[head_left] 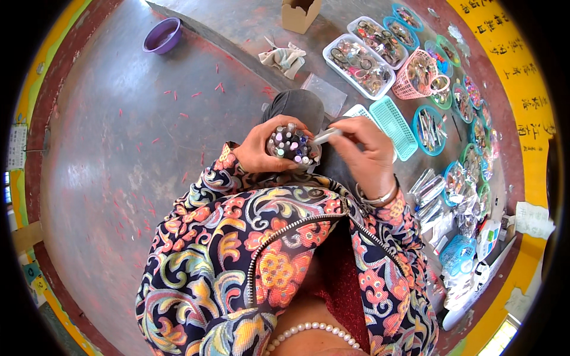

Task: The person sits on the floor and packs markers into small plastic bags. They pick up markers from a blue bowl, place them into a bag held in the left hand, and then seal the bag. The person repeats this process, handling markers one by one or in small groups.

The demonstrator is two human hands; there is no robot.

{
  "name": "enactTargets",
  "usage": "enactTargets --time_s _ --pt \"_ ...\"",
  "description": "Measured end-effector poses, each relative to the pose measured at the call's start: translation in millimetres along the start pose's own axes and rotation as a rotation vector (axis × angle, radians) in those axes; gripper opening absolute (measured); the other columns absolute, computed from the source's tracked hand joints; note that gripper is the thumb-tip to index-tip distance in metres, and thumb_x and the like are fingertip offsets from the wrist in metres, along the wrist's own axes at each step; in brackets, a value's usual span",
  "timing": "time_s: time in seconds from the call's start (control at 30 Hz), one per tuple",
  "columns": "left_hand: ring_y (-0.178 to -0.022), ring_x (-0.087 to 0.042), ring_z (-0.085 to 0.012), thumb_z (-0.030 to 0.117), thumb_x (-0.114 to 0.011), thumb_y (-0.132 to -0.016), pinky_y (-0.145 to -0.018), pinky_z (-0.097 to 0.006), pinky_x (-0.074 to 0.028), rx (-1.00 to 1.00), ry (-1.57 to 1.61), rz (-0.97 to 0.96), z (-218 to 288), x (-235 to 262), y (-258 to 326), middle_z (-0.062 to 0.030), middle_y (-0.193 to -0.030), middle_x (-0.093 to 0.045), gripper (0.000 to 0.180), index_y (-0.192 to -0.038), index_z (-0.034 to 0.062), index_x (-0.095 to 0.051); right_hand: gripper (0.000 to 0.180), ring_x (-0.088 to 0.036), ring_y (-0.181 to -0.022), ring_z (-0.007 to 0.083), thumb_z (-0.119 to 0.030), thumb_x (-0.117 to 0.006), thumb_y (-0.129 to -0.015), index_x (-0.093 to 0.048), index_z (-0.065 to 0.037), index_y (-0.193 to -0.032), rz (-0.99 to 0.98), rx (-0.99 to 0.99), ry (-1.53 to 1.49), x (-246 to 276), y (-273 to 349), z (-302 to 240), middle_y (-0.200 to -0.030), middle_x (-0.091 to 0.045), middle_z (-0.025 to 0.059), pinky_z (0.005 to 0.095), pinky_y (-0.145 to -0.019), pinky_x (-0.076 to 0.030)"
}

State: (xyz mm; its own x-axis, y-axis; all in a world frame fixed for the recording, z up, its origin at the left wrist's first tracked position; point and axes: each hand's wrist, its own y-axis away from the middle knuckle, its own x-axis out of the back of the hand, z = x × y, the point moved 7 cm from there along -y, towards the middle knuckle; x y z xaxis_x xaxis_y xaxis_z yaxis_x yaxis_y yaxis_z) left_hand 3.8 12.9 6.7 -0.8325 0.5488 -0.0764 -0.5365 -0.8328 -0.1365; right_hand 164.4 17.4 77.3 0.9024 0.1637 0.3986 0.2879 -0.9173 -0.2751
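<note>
Nearest my lens was the patterned jacket (237,249), zip half open, a bead necklace (309,332) at the bottom edge. Above it, both hands met at chest height over the grey floor (119,148).

Left hand (255,151) was wrapped around a bundle of small tubes (291,145), ends pointing up at the camera, caps in mixed colours. Right hand (362,151) was pinched on one silvery tube (325,136), fingers closed around it, a bangle (377,199) on the wrist.

Key relation: the single tube lay roughly level, long axis running left-right, its free tip aimed at the bundle and touching or just short of its right edge (I couldn't tell which). So the bundle sat directly left of the right hand, the right hand nearer to the loose tube.

Off to the right: teal basket (395,124), pink basket (418,74), clear trays (359,62) of small parts, a row of round tubs (430,127). Purple bowl (161,34) and cardboard box (300,13) lay well apart, up top.
</note>
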Motion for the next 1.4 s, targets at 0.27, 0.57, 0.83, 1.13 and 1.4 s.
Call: enactTargets --time_s 0.27,0.57,0.83,1.13,1.4 --pt "-0.104 -0.054 -0.0218 0.008 -0.074 -0.063 -0.091 -0.035 -0.042 0.006 0.131 -0.021 -19.5 4.0 -4.2 -0.0149 -0.111 -0.055 0.06 -0.115 0.002 -0.044 0.016 -0.051 -0.06 0.0109 -0.015 -0.055 -0.086 -0.057 0.0 -0.093 0.528 -0.11 -0.913 71.4 10.8 61.9 -0.071 -0.057 0.0042 0.0232 -0.052 -0.039" --pt "-0.101 -0.056 -0.0228 0.009 -0.074 -0.063 -0.088 -0.035 -0.045 0.017 0.125 0.005 -17.2 2.8 -3.3 -0.0162 -0.11 -0.055 0.061 -0.115 -0.001 -0.042 0.013 -0.05 -0.06 0.0119 -0.018 -0.053 -0.088 -0.054 -0.005 -0.087 0.379 -0.383 -1.423 41.3 17.1 120.0 -0.07 -0.054 0.0021 0.0243 -0.054 -0.037" --pt "-0.101 -0.055 -0.0193 0.008 -0.073 -0.061 -0.089 -0.033 -0.043 0.046 0.076 0.07 -13.1 5.2 4.4 -0.0132 -0.11 -0.055 0.06 -0.113 -0.0006 -0.045 0.013 -0.056 -0.065 0.0153 -0.017 -0.053 -0.088 -0.054 -0.004 -0.086 0.749 -0.428 -1.221 87.1 60.0 222.3 -0.076 -0.059 0.0079 0.0252 -0.055 -0.043" --pt "-0.101 -0.055 -0.0206 0.006 -0.071 -0.062 -0.089 -0.033 -0.042 0.091 0.119 0.068 -24.1 9.2 0.7 -0.0146 -0.11 -0.055 0.059 -0.114 -0.0006 -0.042 0.015 -0.055 -0.052 0.017 -0.014 -0.051 -0.084 -0.052 0.001 -0.086 1.047 -1.007 -0.867 66.5 195.6 436.8 -0.067 -0.061 0.0145 0.0258 -0.045 -0.044" --pt "-0.101 -0.054 -0.0193 0.006 -0.072 -0.062 -0.089 -0.033 -0.042 0.084 0.096 0.078 -18.4 7.1 -5.8 -0.0128 -0.109 -0.055 0.058 -0.113 -0.0005 -0.045 0.021 -0.051 -0.057 0.0119 0.0 -0.056 -0.078 -0.049 0.011 -0.094 0.542 -0.991 -0.757 59.4 134.4 431.4 -0.079 -0.057 0.0165 0.0166 -0.044 -0.042"
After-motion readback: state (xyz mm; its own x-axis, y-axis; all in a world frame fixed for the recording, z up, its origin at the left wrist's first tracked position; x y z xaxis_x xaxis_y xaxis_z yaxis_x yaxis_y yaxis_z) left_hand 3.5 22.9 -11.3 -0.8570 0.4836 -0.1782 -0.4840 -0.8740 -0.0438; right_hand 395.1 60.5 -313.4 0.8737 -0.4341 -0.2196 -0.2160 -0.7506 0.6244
